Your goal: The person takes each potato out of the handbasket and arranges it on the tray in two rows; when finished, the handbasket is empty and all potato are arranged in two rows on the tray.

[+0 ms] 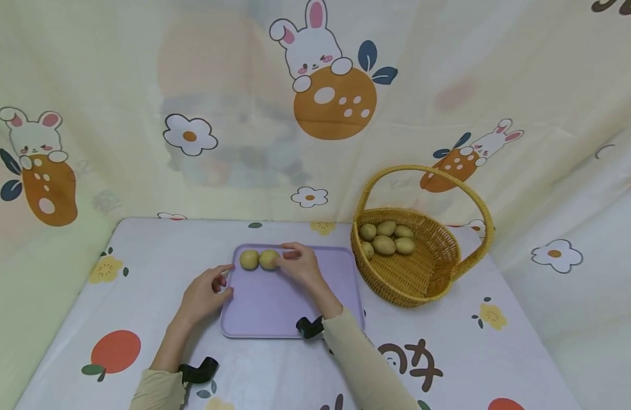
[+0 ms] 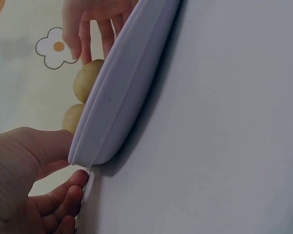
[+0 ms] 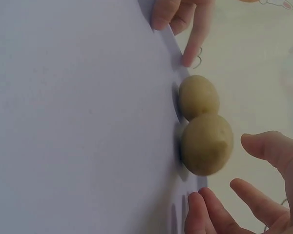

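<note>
Two potatoes sit side by side on the lilac tray (image 1: pixel 290 304) near its back left corner, a left potato (image 1: pixel 249 260) and a right potato (image 1: pixel 267 259). My right hand (image 1: pixel 302 266) is beside the right potato, fingers spread. In the right wrist view a gap shows between its thumb (image 3: pixel 263 145) and that potato (image 3: pixel 207 145). At the tray's left edge is my left hand (image 1: pixel 203 293), thumb and index finger touching or very near the rim. The left wrist view shows its other fingers (image 2: pixel 63 200) loosely bent, holding nothing.
A wicker basket (image 1: pixel 397 287) with a tall arched handle stands right of the tray, several potatoes (image 1: pixel 384 245) gathered at its left side. A patterned tablecloth (image 1: pixel 156 267) covers the table, and a rabbit-print curtain (image 1: pixel 233 62) hangs behind it.
</note>
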`<state>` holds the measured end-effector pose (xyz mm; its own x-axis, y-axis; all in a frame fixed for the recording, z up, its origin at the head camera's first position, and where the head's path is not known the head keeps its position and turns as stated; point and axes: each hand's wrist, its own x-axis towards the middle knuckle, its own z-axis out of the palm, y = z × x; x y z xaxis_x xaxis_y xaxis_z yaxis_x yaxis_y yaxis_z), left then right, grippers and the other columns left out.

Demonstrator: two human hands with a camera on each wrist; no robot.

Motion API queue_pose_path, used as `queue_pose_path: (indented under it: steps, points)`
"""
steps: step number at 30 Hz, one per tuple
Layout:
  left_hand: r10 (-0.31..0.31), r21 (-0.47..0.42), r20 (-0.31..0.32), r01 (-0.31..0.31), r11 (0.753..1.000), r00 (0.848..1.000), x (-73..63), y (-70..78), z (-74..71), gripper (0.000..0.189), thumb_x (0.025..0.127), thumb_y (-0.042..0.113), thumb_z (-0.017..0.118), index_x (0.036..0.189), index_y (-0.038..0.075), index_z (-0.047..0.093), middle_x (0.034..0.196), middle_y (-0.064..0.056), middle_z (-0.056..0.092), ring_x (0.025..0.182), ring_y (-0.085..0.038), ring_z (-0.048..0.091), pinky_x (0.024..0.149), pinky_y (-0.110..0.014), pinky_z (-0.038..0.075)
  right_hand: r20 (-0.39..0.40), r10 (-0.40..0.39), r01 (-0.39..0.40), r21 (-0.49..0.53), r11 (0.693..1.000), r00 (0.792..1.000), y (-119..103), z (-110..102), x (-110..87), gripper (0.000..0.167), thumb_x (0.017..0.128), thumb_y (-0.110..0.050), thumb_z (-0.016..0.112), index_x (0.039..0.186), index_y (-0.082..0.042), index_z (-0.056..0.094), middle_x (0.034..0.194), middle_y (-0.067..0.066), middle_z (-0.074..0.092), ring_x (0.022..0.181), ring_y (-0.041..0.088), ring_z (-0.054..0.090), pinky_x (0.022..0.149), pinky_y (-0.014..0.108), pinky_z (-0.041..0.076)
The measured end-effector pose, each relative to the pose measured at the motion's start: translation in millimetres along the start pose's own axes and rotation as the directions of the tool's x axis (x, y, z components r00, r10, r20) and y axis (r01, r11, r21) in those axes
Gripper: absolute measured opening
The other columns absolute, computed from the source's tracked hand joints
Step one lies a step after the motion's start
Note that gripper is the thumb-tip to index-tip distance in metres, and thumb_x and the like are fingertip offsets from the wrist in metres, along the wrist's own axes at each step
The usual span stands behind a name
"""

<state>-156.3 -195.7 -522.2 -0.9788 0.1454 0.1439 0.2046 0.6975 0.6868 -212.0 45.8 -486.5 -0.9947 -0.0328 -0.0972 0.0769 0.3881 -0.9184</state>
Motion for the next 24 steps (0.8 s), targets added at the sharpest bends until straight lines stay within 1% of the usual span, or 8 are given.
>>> queue_pose_path:
  steps: [6, 11, 16, 19, 22, 24]
  points:
    - [-0.008, 0.004, -0.001, 0.008, 1.000, 1.000, -1.1, -2.4, -0.9, 0.053, 0.079, 0.007, 0.075, 0.131, 0.005, 0.062, 0.083, -0.003, 0.058, 0.071, -0.015, 0.050, 0.063, -0.032, 0.038, -0.014, -0.004, 0.004, 0.001, 1.000, 1.000, -1.6, -8.2, -0.6, 0.042, 0.081, -0.018, 0.078, 0.119, -0.003, 0.069, 0.107, 0.018, 0.069, 0.102, 0.031, 0.065, 0.084, 0.039, 0.053]
    - [-0.012, 0.001, -0.001, 0.012, 1.000, 1.000, -1.7, -4.4, 0.1, 0.053, 0.080, 0.007, 0.074, 0.131, 0.005, 0.062, 0.083, -0.002, 0.059, 0.072, -0.015, 0.050, 0.064, -0.032, 0.039, -0.014, -0.018, 0.018, -0.013, 1.000, 1.000, 0.5, -15.6, -0.8, 0.043, 0.082, -0.016, 0.077, 0.121, -0.001, 0.067, 0.109, 0.019, 0.068, 0.103, 0.032, 0.065, 0.082, 0.038, 0.053]
    - [-0.013, -0.002, 0.001, 0.013, 1.000, 1.000, -1.3, -4.4, 0.8, 0.052, 0.080, 0.008, 0.074, 0.131, 0.006, 0.062, 0.083, -0.002, 0.058, 0.072, -0.015, 0.050, 0.064, -0.032, 0.038, -0.020, 0.004, -0.004, 0.010, 1.000, 1.000, 0.0, -27.1, -2.4, 0.043, 0.084, -0.017, 0.076, 0.122, -0.001, 0.066, 0.109, 0.019, 0.068, 0.100, 0.031, 0.065, 0.072, 0.033, 0.055]
    - [-0.008, -0.003, 0.000, 0.008, 1.000, 1.000, -0.7, -3.4, 0.9, 0.052, 0.080, 0.008, 0.074, 0.131, 0.006, 0.062, 0.083, -0.002, 0.058, 0.072, -0.015, 0.050, 0.063, -0.032, 0.038, -0.024, 0.014, -0.013, 0.025, 1.000, 1.000, -0.1, -34.6, -2.7, 0.043, 0.085, -0.017, 0.075, 0.123, 0.000, 0.066, 0.109, 0.019, 0.069, 0.093, 0.030, 0.067, 0.064, 0.031, 0.055]
    - [-0.005, -0.002, -0.001, 0.005, 1.000, 1.000, -0.1, -2.5, 1.0, 0.052, 0.080, 0.008, 0.074, 0.130, 0.006, 0.062, 0.083, -0.002, 0.058, 0.072, -0.015, 0.050, 0.063, -0.032, 0.038, -0.024, 0.022, -0.021, 0.031, 0.999, 0.999, 0.0, -42.1, -3.4, 0.042, 0.086, -0.016, 0.073, 0.124, 0.001, 0.065, 0.109, 0.020, 0.068, 0.088, 0.030, 0.068, 0.063, 0.032, 0.055]
    - [-0.004, -0.002, -0.001, 0.004, 1.000, 1.000, 0.1, -1.9, 0.9, 0.052, 0.080, 0.007, 0.074, 0.130, 0.006, 0.062, 0.083, -0.002, 0.058, 0.072, -0.015, 0.050, 0.063, -0.032, 0.038, -0.025, 0.023, -0.022, 0.027, 0.999, 0.999, 1.2, -46.6, -3.1, 0.041, 0.088, -0.015, 0.071, 0.125, 0.001, 0.064, 0.110, 0.020, 0.069, 0.087, 0.029, 0.068, 0.063, 0.031, 0.054]
